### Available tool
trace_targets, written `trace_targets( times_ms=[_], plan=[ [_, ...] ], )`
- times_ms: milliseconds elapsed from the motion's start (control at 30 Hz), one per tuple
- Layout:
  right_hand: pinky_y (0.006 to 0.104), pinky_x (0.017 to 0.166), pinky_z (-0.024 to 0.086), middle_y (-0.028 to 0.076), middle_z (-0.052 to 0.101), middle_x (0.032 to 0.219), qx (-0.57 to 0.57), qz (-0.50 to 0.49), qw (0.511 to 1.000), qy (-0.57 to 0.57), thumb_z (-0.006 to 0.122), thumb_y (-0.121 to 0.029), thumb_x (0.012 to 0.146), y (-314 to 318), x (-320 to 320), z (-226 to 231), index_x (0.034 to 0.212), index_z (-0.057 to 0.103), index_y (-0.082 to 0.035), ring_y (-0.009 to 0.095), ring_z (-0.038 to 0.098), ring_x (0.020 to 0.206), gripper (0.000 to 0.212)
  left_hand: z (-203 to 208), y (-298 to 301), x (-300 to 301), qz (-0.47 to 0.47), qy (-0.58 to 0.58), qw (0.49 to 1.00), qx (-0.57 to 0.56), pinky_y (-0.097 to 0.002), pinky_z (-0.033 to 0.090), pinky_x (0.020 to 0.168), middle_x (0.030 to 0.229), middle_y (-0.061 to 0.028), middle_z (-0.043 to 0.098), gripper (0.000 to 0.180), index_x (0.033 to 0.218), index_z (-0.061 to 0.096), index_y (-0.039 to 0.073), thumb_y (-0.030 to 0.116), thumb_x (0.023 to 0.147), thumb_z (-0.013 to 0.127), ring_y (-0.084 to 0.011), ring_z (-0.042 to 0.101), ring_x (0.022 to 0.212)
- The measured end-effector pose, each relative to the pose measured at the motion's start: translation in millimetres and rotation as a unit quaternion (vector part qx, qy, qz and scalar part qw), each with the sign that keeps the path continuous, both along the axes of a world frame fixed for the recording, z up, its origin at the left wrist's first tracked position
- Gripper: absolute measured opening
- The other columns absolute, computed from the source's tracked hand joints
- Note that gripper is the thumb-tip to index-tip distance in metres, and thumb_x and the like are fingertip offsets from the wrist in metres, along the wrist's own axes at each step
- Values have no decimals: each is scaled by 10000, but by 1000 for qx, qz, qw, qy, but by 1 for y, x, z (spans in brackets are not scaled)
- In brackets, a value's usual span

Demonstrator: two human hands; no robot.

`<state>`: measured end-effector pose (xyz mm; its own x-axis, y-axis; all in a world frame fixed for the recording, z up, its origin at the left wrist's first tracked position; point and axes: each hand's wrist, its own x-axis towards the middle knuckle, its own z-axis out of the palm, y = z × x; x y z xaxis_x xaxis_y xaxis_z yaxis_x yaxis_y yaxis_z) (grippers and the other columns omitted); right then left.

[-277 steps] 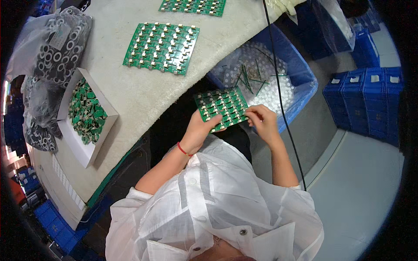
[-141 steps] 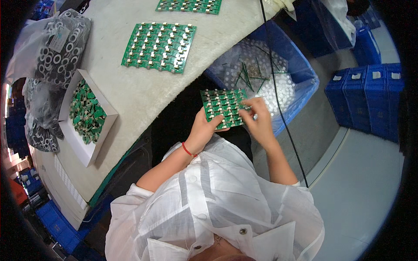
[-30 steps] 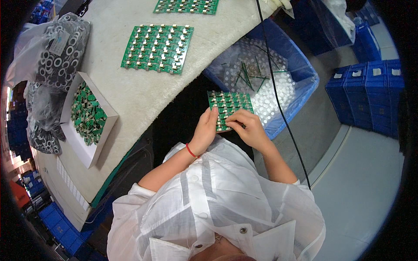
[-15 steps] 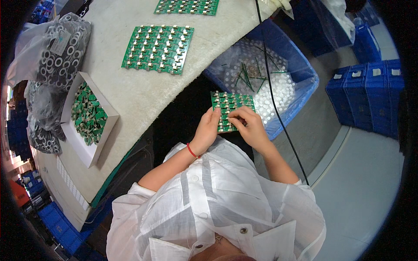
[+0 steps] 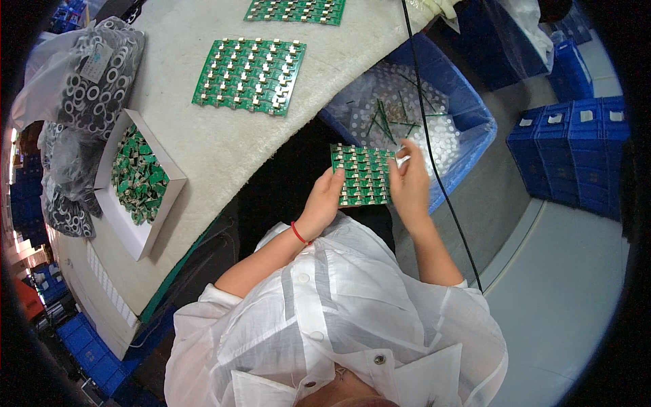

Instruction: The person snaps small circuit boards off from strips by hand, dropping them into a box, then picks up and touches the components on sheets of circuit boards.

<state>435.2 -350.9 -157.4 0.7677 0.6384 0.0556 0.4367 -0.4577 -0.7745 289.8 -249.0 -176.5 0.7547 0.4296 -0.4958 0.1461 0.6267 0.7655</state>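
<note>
A green circuit board panel (image 5: 363, 178) with rows of small metal connectors is held over my lap. My left hand (image 5: 323, 197) grips its left edge, thumb on the upper face and the other fingers hidden beneath. At the panel's right edge is my right hand (image 5: 411, 186), closed around that side with its thumb against the edge and the index finger raised. Something whitish shows between thumb and index finger, too small to tell from the background. A second, similar panel (image 5: 249, 76) lies on the pale table, and part of a third panel (image 5: 295, 11) lies farther back.
A white carton (image 5: 154, 234) of small green board pieces stands on the table (image 5: 224, 152), beside clear bags of dark rings (image 5: 102, 85). On the right, a blue bin (image 5: 478, 129) holds white discs and green strips. A black cable (image 5: 444, 197) hangs across; blue crates (image 5: 569, 156) stand beyond.
My right hand has moved right, from pinching at the panel's middle to its right edge. My left hand keeps its hold, and the panel has barely moved.
</note>
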Motion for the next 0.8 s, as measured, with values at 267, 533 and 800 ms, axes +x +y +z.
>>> trace_targets(
  times_ms=[267,533,800],
  plan=[
    [348,673,490,131,610,830,64,183,980,53,629,-17,808,4,-18,-6,869,631,16,297,615,735,69,-2,-3,-1,-22,-37,997,62,-228,480,799,1061,-11,604,321,1199,510,31,253,1026,357,-52,573,899],
    [333,658,491,121,613,845,101,56,993,18,629,-22,817,4,-1,-2,917,625,11,259,615,720,106,10,3,0,-4,12,999,-53,-234,517,750,1073,-27,612,356,1203,504,37,303,1021,352,-75,612,875],
    [337,659,479,126,585,878,18,159,983,90,636,-54,821,5,-6,2,951,614,5,278,594,740,144,3,0,-2,-27,-23,999,-30,-230,511,728,1013,-18,616,368,1164,520,26,314,1022,341,-65,606,842]
  ],
)
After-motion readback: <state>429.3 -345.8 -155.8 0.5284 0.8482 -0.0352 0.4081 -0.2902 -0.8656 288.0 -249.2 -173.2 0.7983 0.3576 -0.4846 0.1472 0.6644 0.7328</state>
